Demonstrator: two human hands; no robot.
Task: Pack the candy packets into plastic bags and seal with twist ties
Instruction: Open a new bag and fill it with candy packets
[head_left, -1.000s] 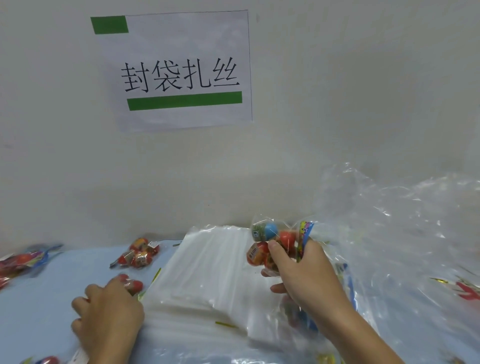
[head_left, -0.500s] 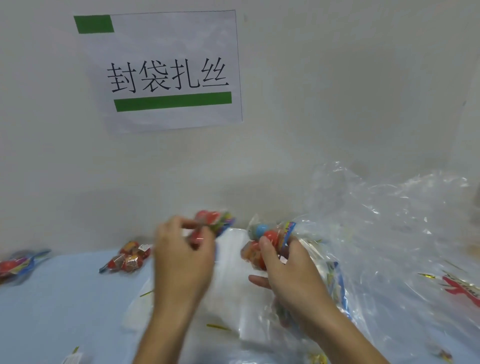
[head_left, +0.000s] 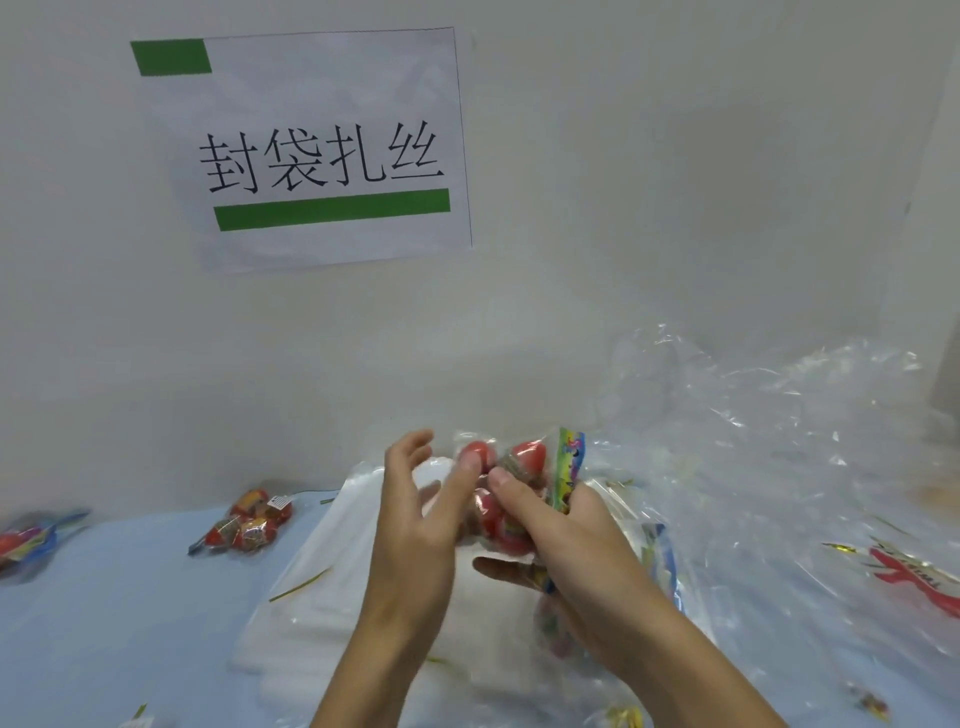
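My right hand (head_left: 566, 540) grips a bunch of candy packets (head_left: 524, 462), red candies in clear wrap with a rainbow-coloured header strip. My left hand (head_left: 415, 514) is beside it with fingers spread, its thumb tip pressing a red candy in the bunch. Both hands hover over a stack of flat clear plastic bags (head_left: 322, 587) on the light blue table (head_left: 104, 597). A thin yellow-green twist tie (head_left: 298, 584) lies at the stack's left edge.
A loose candy packet (head_left: 249, 522) lies on the table at left, another (head_left: 23, 540) at the far left edge. A big crumpled clear plastic bag (head_left: 779, 467) fills the right side. A paper sign (head_left: 322, 150) hangs on the wall behind.
My left hand lifted a candy packet from the table, carried it right and joined it to the bunch in my right hand. Its fingers now spread, only the thumb touching.
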